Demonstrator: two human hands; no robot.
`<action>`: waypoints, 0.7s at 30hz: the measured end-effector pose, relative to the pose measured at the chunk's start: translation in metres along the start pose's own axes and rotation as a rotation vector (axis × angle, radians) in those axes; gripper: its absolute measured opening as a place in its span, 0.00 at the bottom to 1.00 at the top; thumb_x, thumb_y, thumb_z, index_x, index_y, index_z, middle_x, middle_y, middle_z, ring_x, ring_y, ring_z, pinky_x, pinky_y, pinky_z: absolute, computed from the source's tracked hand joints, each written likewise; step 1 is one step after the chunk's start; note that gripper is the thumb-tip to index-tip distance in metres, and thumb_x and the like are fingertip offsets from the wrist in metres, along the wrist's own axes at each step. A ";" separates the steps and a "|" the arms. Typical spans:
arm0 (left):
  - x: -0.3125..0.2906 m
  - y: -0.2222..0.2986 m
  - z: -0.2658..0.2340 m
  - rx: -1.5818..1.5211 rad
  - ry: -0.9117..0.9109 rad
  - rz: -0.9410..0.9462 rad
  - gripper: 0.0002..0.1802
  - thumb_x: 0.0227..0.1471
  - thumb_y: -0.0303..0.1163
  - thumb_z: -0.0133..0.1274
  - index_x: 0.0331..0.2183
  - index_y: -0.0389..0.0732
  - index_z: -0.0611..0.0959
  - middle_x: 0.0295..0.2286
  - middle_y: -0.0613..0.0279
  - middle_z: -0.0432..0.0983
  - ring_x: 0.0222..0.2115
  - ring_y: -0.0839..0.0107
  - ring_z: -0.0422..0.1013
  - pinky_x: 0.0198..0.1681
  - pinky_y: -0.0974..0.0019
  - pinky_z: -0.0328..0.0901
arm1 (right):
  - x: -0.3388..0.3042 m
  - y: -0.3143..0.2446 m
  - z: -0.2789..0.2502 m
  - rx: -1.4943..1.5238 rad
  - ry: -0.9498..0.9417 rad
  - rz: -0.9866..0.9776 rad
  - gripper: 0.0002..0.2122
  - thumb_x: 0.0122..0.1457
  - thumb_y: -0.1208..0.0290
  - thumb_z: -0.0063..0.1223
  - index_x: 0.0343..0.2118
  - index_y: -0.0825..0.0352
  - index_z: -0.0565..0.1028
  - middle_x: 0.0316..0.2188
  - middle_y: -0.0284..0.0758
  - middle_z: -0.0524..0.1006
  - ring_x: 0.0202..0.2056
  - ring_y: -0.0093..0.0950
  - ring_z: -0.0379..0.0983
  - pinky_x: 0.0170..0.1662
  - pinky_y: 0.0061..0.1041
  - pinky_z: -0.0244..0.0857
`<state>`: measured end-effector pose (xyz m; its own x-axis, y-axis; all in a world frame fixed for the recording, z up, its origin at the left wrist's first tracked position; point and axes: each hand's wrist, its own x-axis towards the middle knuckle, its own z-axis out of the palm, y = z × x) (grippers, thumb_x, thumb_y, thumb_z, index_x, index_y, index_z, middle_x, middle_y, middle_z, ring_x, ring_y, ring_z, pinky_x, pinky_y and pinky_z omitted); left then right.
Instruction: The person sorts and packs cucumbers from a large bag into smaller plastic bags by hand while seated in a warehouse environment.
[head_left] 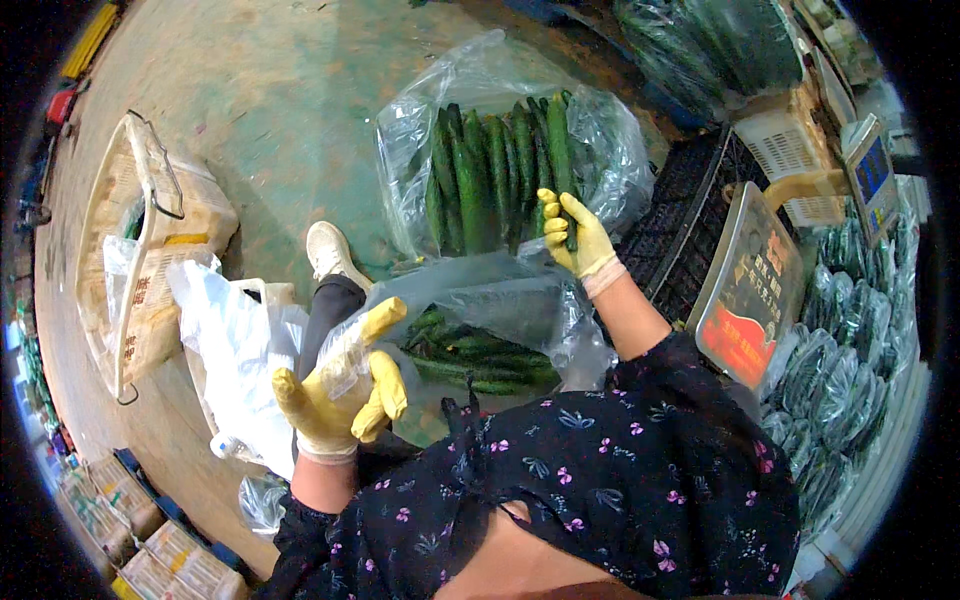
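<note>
My right hand (578, 235), in a yellow glove, is closed around the lower end of a cucumber (560, 150). That cucumber lies along the right side of a row of several dark green cucumbers (480, 180) in a large open clear plastic bag (410, 120). My left hand (345, 390), also gloved in yellow, is held to the left with a crumpled small clear bag (347, 368) across it; its thumb and forefinger stretch out while the other fingers curl. Between my hands, more cucumbers (480, 365) lie under clear plastic nearer to me.
A scale (750, 290) with a display (873, 180) stands at right beside a black crate (670, 215). Several bagged cucumbers (840, 350) are piled beyond it. At left are a cream plastic basket (190, 220) and white plastic bags (240, 350). A shoe (328, 250) rests on the floor.
</note>
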<state>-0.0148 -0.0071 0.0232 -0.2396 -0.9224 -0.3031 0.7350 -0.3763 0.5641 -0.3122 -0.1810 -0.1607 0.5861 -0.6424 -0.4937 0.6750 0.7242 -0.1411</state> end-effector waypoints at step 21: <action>-0.017 0.002 -0.013 -0.083 -0.093 0.080 0.72 0.26 0.80 0.44 0.54 0.24 0.53 0.19 0.43 0.72 0.06 0.74 0.60 0.07 0.77 0.57 | -0.036 0.022 0.065 -1.287 -0.577 0.705 0.22 0.54 0.67 0.53 0.50 0.71 0.67 0.46 0.42 0.71 0.46 0.31 0.69 0.50 0.29 0.63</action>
<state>-0.0010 0.0089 0.0195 -0.2328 -0.9547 -0.1851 0.8032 -0.2961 0.5169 -0.2894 -0.1581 -0.0896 0.8934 0.1152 -0.4342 -0.4386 0.4331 -0.7875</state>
